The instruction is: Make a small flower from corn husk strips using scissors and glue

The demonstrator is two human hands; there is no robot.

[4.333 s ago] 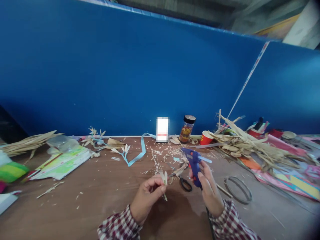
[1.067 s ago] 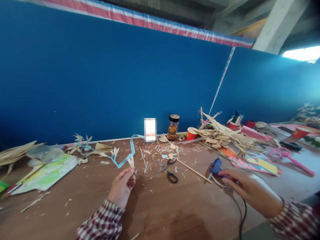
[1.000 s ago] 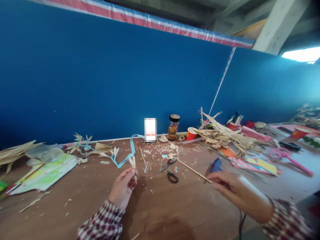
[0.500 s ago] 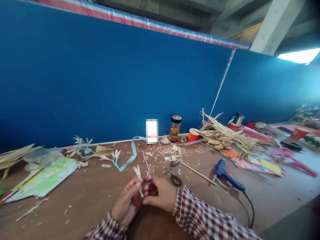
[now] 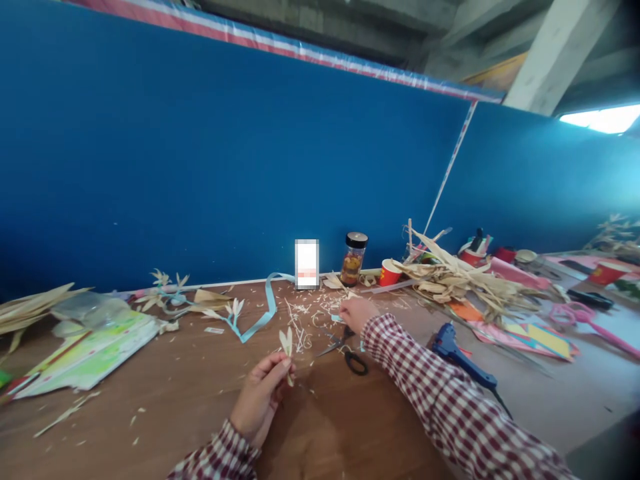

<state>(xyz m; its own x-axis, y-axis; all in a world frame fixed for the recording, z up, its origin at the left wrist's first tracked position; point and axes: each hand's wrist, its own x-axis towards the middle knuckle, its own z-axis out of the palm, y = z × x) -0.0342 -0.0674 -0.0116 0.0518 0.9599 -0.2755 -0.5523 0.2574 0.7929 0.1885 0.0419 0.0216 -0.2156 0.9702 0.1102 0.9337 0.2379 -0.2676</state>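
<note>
My left hand point(image 5: 263, 393) pinches a small pale flower point(image 5: 286, 342) that looks made of corn husk, its petals pointing up. My right hand point(image 5: 357, 313) reaches forward over the table among pale scraps point(image 5: 301, 309). Its fingers are bent down and closed together; what lies under them is hidden. Just in front of that forearm lie scissors point(image 5: 354, 362) with black handles. To the left, a light blue ribbon point(image 5: 269, 303) curls beside a white flower point(image 5: 235, 308) with a light blue stem.
A blue glue gun point(image 5: 463, 357) lies right of my right sleeve. Behind it are a heap of dry husks point(image 5: 455, 273), a red paper cup point(image 5: 390, 273) and a lidded jar point(image 5: 354, 261). Coloured paper point(image 5: 540, 340) and pink scissors point(image 5: 575, 313) lie farther right. A painted sheet point(image 5: 95, 360) is at left.
My right hand has left my left hand and moved forward and right to the scraps beyond the scissors. My left hand keeps the husk flower, which is slightly farther right in view.
</note>
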